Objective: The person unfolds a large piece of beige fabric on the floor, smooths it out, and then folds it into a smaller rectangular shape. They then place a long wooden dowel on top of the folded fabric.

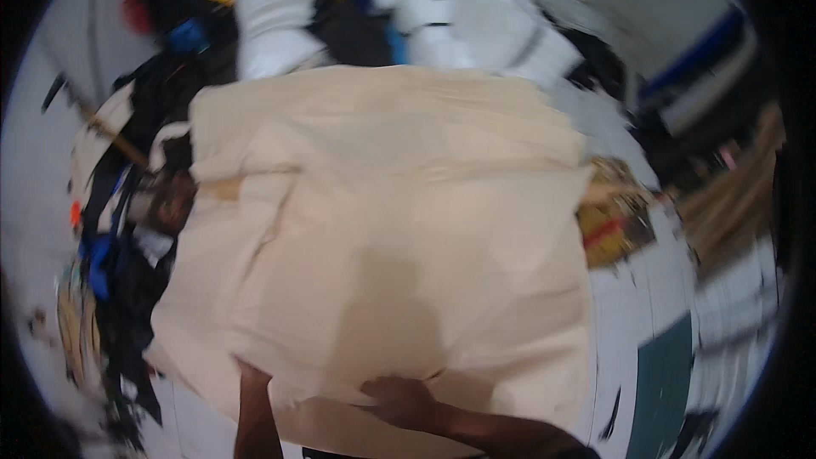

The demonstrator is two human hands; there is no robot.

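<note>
A large cream cloth point(476, 263) lies spread over the work table, with creases running across it and my shadow on its middle. Behind its fold, more layers of the same cream cloth point(382, 85) are stacked. My left hand point(252, 370) is at the cloth's near left edge, its fingers hidden by the fabric. Near the front edge, right of the left hand, my right hand point(398, 399) rests on the cloth with its fingers curled around a bit of it. Small wrinkles run out from that hand.
White bundles point(276, 25) and folded white material point(433, 13) stand behind the stack. Dark cloth point(136, 323) piles up at the left. On the right are a yellow-brown package point(612, 221), a dark green sheet point(661, 391) and a small dark tool point(610, 415) on the white table point(612, 323).
</note>
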